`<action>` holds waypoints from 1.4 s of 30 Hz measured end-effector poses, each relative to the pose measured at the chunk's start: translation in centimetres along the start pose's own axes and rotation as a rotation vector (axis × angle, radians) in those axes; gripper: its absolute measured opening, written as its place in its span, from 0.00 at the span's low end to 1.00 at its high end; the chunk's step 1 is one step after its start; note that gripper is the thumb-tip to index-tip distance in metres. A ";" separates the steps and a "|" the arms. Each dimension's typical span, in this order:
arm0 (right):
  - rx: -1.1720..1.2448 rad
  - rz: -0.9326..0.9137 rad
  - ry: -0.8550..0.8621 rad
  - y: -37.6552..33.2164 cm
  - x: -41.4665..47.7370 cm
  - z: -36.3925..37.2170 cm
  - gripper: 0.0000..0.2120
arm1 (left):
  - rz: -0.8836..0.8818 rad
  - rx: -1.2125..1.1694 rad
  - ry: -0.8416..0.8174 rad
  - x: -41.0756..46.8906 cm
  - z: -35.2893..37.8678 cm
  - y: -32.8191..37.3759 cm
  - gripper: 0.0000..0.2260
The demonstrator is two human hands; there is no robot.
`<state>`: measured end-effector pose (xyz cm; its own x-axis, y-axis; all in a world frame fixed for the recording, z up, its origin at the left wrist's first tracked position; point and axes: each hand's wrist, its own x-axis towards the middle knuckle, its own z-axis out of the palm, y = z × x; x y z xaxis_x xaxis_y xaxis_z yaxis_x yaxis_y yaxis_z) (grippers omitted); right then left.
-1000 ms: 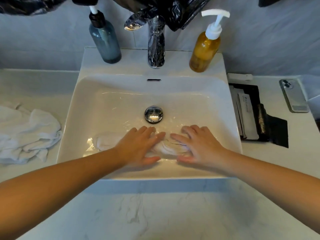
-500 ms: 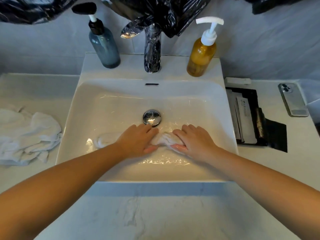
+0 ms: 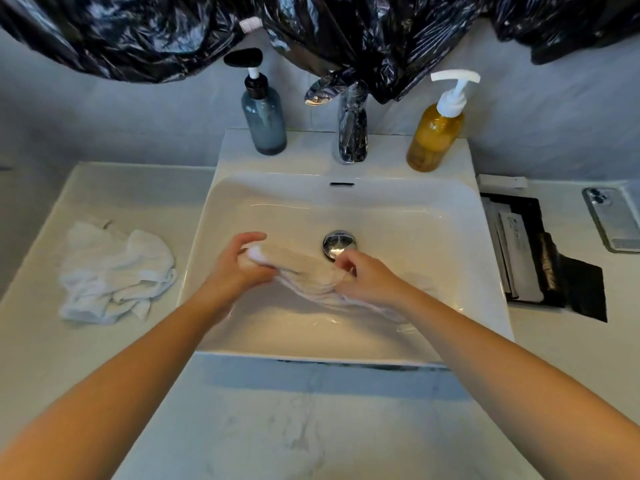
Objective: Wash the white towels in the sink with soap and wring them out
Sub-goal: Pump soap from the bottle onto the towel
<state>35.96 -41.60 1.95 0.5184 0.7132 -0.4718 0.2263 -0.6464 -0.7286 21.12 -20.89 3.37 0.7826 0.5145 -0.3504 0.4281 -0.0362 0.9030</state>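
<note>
A wet white towel [image 3: 304, 271] stretches between my two hands above the basin of the white sink [image 3: 460, 216]. My left hand [image 3: 239, 268] grips its left end, fingers curled round the bunched cloth. My right hand [image 3: 367, 278] grips the other end just in front of the chrome drain plug [image 3: 338, 242]. Loose cloth trails down toward the basin floor beneath my right wrist. Another crumpled white towel [image 3: 114, 271] lies on the counter left of the sink. An amber soap pump bottle [image 3: 437, 133] stands on the back right of the sink ledge.
A blue-grey pump bottle [image 3: 264, 123] stands left of the chrome tap [image 3: 351, 129]. Black plastic sheeting [image 3: 346, 32] hangs above. To the right lie a black tray with sachets [image 3: 526, 251] and a phone [image 3: 613, 220]. Marbled counter [image 3: 311, 427] runs along the front.
Both hands went from pressing flat on the towel at the basin floor to gripping its ends and lifting it, spread apart. The camera view shifted down and back.
</note>
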 end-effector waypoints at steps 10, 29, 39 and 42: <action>0.264 -0.141 0.090 -4.4 -0.7 -2.6 0.04 | 0.035 -0.488 -0.055 1.1 5.7 6.9 0.10; 0.397 -0.309 0.305 -8.7 -9.2 -10.3 0.14 | 0.661 0.528 -0.287 -1.6 2.2 17.1 0.13; -0.646 -0.173 0.212 1.5 -4.9 -0.8 0.17 | 0.773 1.322 -0.263 1.3 5.4 -0.7 0.22; -0.695 -0.159 0.266 2.6 -2.3 1.1 0.28 | 0.821 1.342 -0.131 2.8 6.5 -3.1 0.23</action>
<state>34.43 -44.64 0.62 0.5977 0.7794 -0.1879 0.7364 -0.6264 -0.2557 24.93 -24.86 -2.02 0.9949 -0.0981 0.0217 -0.0983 -0.9951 0.0058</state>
